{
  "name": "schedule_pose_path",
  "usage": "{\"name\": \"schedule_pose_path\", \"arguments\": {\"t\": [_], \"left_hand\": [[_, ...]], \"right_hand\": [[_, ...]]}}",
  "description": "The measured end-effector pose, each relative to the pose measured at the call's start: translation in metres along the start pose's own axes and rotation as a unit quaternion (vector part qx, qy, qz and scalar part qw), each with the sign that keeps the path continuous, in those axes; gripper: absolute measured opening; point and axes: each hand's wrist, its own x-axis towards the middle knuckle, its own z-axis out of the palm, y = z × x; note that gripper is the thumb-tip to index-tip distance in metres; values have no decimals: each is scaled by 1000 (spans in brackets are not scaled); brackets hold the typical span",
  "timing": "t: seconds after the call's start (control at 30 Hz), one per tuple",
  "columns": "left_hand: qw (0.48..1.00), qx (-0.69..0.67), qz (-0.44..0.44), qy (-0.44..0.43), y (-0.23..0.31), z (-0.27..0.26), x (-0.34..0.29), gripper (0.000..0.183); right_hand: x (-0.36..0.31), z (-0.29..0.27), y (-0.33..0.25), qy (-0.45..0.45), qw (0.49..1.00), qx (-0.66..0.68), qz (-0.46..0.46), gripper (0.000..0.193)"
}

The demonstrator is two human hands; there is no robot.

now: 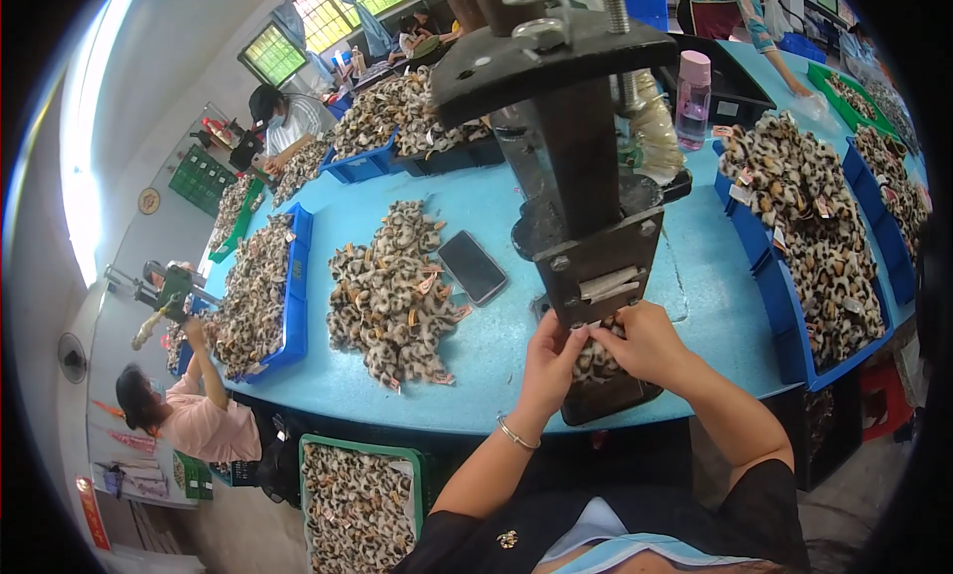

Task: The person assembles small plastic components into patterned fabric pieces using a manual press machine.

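Observation:
My left hand (pixel 552 360) and my right hand (pixel 645 342) together pinch a small leopard-print fabric piece (pixel 598 359) under the head of a dark metal press machine (pixel 581 177). The piece sits on the machine's black base plate (pixel 608 399) at the front edge of the blue table (pixel 496 346). Both hands' fingertips meet at the top of the piece, just below the machine's jaw. A thin bracelet circles my left wrist.
A loose heap of leopard-print pieces (pixel 392 291) and a black phone (pixel 473 267) lie left of the machine. Blue bins (pixel 794 306) full of the same pieces stand to the right and left. A green crate (pixel 359 504) sits on the floor. Other people work at the far left.

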Motion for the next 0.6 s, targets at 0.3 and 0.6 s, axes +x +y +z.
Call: {"name": "schedule_pose_path", "arguments": {"t": [0.3, 0.6], "left_hand": [[996, 29, -50, 73, 2, 8, 11, 23], [958, 259, 124, 4, -8, -3, -5, 23]], "right_hand": [[-14, 15, 27, 0, 920, 345, 185, 17], [19, -20, 44, -147, 933, 308, 113, 31]]}}
